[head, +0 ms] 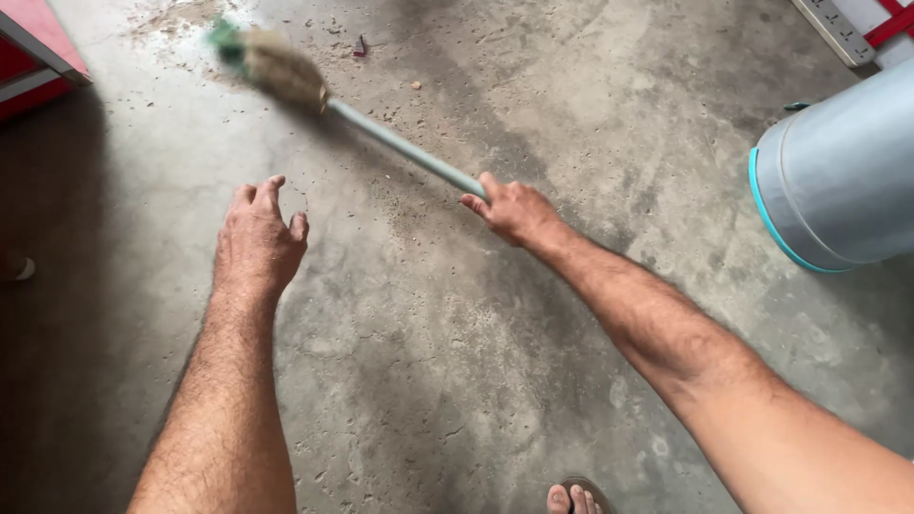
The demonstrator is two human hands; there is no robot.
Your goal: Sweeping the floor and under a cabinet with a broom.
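Foot: sandalled toes [574, 499], bottom edge, on grey dusty concrete floor [428, 362].
Bin: pale grey tipped bucket with teal rim [838, 181], right.
Broom: straw-headed, pale green handle [400, 145]; long axis up-left from grip, blurred head far.
Right hand [512, 211]: clenched round handle end.
Left hand [255, 238]: spread, empty, apart.

A workshop or garage sort of place: dusty bare concrete floor [428, 362], red cabinet [33, 57], grey drum [843, 176].

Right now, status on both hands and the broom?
Right hand gripping broom handle. Left hand empty, fingers spread. Grey bin at right, apart.
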